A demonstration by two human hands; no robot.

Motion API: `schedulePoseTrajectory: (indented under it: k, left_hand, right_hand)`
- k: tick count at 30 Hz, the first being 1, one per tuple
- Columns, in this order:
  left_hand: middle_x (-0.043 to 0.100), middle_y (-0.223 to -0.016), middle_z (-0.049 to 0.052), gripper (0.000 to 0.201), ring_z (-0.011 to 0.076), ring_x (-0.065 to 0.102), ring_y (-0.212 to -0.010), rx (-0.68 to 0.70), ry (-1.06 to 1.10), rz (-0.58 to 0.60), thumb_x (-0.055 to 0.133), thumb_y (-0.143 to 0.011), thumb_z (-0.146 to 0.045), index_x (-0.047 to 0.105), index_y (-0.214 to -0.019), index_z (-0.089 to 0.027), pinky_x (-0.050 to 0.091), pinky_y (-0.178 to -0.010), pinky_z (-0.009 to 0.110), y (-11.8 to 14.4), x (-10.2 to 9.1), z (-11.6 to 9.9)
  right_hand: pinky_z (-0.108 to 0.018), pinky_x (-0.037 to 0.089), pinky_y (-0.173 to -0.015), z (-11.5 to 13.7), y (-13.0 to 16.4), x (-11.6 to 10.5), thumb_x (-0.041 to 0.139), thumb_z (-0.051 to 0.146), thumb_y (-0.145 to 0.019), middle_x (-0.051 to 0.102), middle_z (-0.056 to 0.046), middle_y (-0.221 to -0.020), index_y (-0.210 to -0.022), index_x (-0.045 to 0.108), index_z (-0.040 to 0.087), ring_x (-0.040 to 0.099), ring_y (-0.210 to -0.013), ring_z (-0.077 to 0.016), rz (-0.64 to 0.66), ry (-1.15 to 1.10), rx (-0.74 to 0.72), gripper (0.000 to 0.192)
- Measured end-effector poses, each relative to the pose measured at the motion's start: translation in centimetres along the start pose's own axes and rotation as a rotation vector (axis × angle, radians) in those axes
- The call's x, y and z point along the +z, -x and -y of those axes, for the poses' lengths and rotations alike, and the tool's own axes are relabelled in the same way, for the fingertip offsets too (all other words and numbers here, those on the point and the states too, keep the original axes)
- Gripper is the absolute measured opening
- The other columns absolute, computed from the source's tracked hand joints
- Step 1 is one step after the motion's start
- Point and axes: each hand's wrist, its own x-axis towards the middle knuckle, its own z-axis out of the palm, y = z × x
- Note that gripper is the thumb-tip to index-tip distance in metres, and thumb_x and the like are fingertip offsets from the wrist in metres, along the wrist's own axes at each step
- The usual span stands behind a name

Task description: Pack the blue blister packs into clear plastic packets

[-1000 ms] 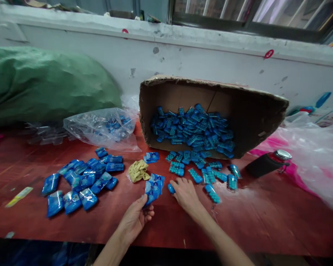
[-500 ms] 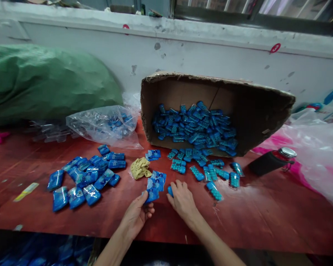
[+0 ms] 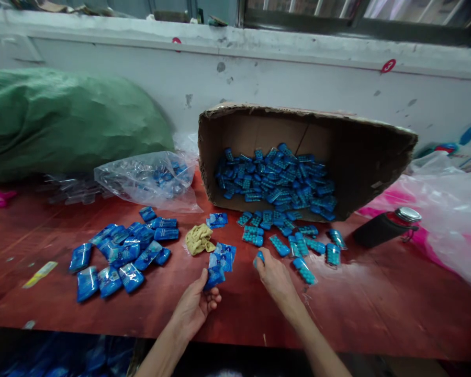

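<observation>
Between thumb and fingers, my left hand pinches a blue printed card, close to more blue cards on the table. My right hand is closed around a small blue-capped pack, most of it hidden by the fingers. Right of that hand lie several clear packs with blue caps and turquoise pellets. A crumpled yellowish cloth rests beyond the left hand. Several shiny blue wrapped packs are heaped at the left.
A cardboard box on its side holds many blue-capped packs. A clear plastic bag and a big green sack stand back left. At right are a dark flask and plastic wrapping. A yellow-and-white strip lies far left.
My right hand has moved right and turned, and the blue-capped pack has come with it, now raised in the fingers. My left hand stays almost where it was with the card.
</observation>
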Motion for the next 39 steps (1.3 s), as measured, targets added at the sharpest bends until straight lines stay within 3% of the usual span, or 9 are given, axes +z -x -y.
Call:
schedulePoseTrajectory:
  k: [4, 6, 9, 15, 27, 39]
  left_hand:
    - [0.057, -0.046, 0.001, 0.025, 0.0107, 0.054, -0.041, 0.041, -0.013, 0.006, 0.059, -0.07, -0.038, 0.052, -0.066, -0.015, 0.038, -0.037, 0.017, 0.1, 0.3, 0.1]
    - [0.056, -0.046, 0.001, 0.025, 0.0106, 0.054, -0.041, 0.056, -0.019, 0.002, 0.06, -0.069, -0.039, 0.052, -0.067, -0.015, 0.037, -0.036, 0.017, 0.0, 0.5, 0.2]
    - [0.056, -0.045, 0.001, 0.025, 0.0108, 0.054, -0.04, 0.071, -0.028, -0.014, 0.061, -0.069, -0.038, 0.052, -0.069, -0.015, 0.037, -0.037, 0.017, -0.2, 0.7, 0.2]
    - [0.057, -0.045, 0.0, 0.024, 0.0113, 0.054, -0.041, 0.123, -0.004, -0.014, 0.061, -0.068, -0.037, 0.051, -0.071, -0.015, 0.037, -0.037, 0.018, -0.4, 0.5, 0.4]
    - [0.058, -0.045, 0.001, 0.027, 0.0116, 0.055, -0.041, 0.178, -0.002, 0.038, 0.062, -0.067, -0.04, 0.052, -0.07, -0.015, 0.038, -0.037, 0.018, -0.8, 0.0, 0.0]
    - [0.058, -0.045, 0.001, 0.023, 0.0113, 0.056, -0.042, 0.169, -0.013, -0.001, 0.064, -0.067, -0.034, 0.052, -0.069, -0.014, 0.041, -0.037, 0.018, -0.5, 0.3, -0.5]
  right_hand:
    - [-0.023, 0.043, -0.04, 0.1, 0.9, -0.5, 0.041, 0.034, -0.082, 0.055, 0.003, -0.054, -0.095, 0.046, 0.018, 0.057, -0.047, -0.0153, 0.077, -0.75, 0.111, 0.022]
    - [-0.023, 0.047, -0.039, 1.1, 1.9, -0.3, 0.047, 0.039, -0.079, 0.055, 0.003, -0.061, -0.097, 0.043, 0.019, 0.058, -0.05, -0.0139, 0.102, -1.103, 0.126, 0.027]
    - [-0.024, 0.05, -0.04, 2.8, 3.3, 0.5, 0.054, 0.038, -0.075, 0.057, 0.002, -0.073, -0.096, 0.043, 0.02, 0.061, -0.054, -0.0131, 0.122, -1.35, 0.137, 0.029]
    - [-0.024, 0.053, -0.042, 3.8, 4.2, 1.8, 0.055, 0.037, -0.076, 0.059, 0.0, -0.078, -0.095, 0.041, 0.02, 0.064, -0.061, -0.0156, 0.1, -1.379, 0.192, 0.029]
    - [-0.024, 0.054, -0.042, 3.8, 4.5, 1.8, 0.057, 0.039, -0.075, 0.06, -0.003, -0.084, -0.097, 0.04, 0.019, 0.065, -0.065, -0.018, 0.082, -1.33, 0.215, 0.034]
    - [-0.025, 0.054, -0.053, 3.4, 5.8, 2.3, 0.056, 0.034, -0.078, 0.062, -0.003, -0.084, -0.099, 0.046, 0.02, 0.064, -0.075, -0.0185, 0.08, -1.127, 0.06, 0.027]
